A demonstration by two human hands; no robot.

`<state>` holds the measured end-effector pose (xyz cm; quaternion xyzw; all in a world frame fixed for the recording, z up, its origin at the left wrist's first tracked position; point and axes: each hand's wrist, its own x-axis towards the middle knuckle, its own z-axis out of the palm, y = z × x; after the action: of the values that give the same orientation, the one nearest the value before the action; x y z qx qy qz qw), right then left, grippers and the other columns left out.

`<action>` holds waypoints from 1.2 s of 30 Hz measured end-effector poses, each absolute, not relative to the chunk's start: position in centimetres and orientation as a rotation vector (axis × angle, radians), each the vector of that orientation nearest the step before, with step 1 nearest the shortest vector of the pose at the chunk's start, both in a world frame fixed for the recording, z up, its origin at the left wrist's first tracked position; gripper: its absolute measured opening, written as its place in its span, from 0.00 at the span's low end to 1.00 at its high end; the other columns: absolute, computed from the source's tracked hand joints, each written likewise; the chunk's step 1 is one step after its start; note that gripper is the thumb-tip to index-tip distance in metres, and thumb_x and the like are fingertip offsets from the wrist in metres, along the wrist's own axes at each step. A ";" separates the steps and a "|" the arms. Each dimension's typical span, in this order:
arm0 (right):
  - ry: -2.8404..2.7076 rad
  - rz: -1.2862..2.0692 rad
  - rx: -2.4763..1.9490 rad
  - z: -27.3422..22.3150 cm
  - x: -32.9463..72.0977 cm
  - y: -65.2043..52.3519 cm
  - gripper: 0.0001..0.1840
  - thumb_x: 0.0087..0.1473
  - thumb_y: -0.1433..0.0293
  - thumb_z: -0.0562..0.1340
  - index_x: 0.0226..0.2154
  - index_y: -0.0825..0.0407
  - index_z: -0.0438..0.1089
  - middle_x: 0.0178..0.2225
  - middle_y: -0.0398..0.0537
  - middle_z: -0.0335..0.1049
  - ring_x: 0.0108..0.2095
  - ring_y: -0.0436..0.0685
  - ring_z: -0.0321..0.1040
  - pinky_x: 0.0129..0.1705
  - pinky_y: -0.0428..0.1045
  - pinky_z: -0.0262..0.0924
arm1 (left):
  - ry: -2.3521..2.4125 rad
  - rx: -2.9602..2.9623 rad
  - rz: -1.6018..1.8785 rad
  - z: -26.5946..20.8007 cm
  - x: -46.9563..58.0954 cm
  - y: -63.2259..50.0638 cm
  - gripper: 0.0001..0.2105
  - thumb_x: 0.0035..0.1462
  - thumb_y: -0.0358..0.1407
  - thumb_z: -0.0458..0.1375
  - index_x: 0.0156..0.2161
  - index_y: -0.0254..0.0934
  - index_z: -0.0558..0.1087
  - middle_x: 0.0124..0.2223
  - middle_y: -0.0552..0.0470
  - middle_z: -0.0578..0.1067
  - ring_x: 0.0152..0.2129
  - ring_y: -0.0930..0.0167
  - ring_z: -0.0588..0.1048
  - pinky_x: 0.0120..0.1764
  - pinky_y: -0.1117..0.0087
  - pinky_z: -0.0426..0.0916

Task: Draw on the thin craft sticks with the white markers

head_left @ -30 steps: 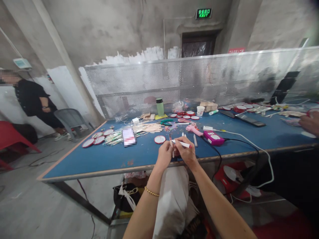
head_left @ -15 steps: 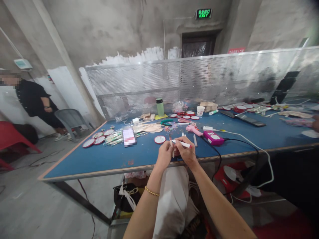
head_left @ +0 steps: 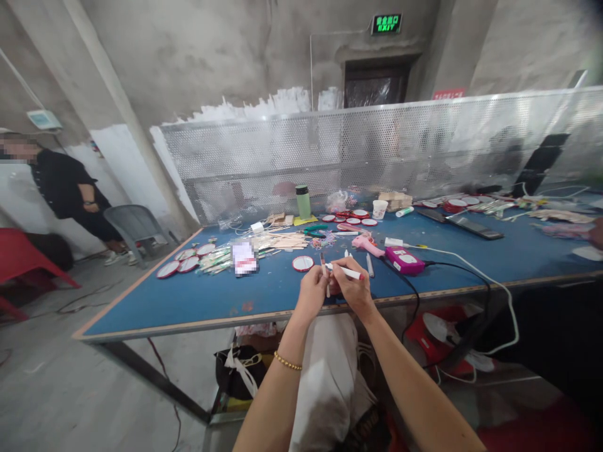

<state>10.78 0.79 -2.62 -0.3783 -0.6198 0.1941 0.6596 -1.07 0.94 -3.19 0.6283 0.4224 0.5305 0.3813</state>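
Head view: what is held by the left hand?

A narrow flat stick with a brownish upper end, held nearly upright just above the front edge of the blue surface. It is pinched between the fingers.

And by the right hand?

A white pen with a red end, gripped by thumb and fingers. Its front end is pointed leftward at the stick; whether the two are touching cannot be told.

Has anything been changed since a second ago?

Very little at the hands. The same pinch and the same pen grip are kept, and the whole view has been shifted only slightly. The clearest difference is found at the right edge: a co-worker's hand, seen more fully a second ago, has been drawn mostly out of view, and only a blurred part is shown now.

Have the nearby things been moved?

No shift can be made out. A white disc with a red rim is seen just beyond the left hand. Beyond the right hand, a grey pen is left lying near a pink glue gun, with a purple box placed beside it.
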 end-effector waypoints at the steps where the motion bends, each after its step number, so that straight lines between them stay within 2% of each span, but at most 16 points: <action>1: -1.386 0.451 -0.857 -2.7 10.8 0.8 0.09 0.56 0.64 0.58 0.29 0.50 0.70 0.21 0.40 0.70 0.20 0.51 0.68 0.26 0.47 0.65 | 1.079 1.598 1.354 -3.2 -1.1 1.0 0.09 0.57 0.40 0.55 0.30 0.35 0.69 0.27 0.55 0.70 0.26 0.74 0.66 0.30 0.74 0.62; 8: -1.392 0.430 -0.857 -2.6 10.8 0.7 0.08 0.55 0.64 0.58 0.28 0.49 0.69 0.21 0.41 0.70 0.20 0.50 0.67 0.25 0.46 0.65 | 1.066 1.563 1.361 -3.4 -1.0 1.1 0.13 0.56 0.44 0.56 0.30 0.35 0.68 0.26 0.55 0.70 0.25 0.73 0.66 0.30 0.73 0.62; 18: -1.403 0.431 -0.870 -2.2 10.7 0.5 0.09 0.55 0.64 0.58 0.27 0.50 0.70 0.21 0.41 0.70 0.21 0.51 0.68 0.27 0.46 0.65 | 1.079 1.578 1.351 -3.1 -1.0 0.9 0.10 0.56 0.41 0.56 0.30 0.35 0.68 0.27 0.55 0.70 0.25 0.74 0.66 0.29 0.74 0.62; 27: -1.349 0.494 -0.867 -2.8 10.8 0.8 0.09 0.55 0.63 0.59 0.28 0.49 0.70 0.21 0.41 0.70 0.19 0.50 0.66 0.22 0.46 0.64 | 1.035 1.520 1.356 -3.4 -0.9 1.1 0.14 0.56 0.46 0.57 0.30 0.36 0.68 0.25 0.54 0.70 0.24 0.73 0.67 0.29 0.73 0.64; 36: -1.363 0.500 -0.868 -2.6 10.7 0.6 0.09 0.55 0.63 0.59 0.28 0.49 0.69 0.22 0.41 0.71 0.20 0.51 0.67 0.25 0.47 0.66 | 1.026 1.531 1.339 -3.3 -1.0 1.1 0.13 0.56 0.45 0.57 0.30 0.36 0.68 0.26 0.54 0.71 0.25 0.73 0.67 0.29 0.73 0.64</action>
<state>10.68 0.65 -2.59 -0.3839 -0.6030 0.2211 0.6634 -0.99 1.09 -3.30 0.6102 0.4092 0.5338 0.4186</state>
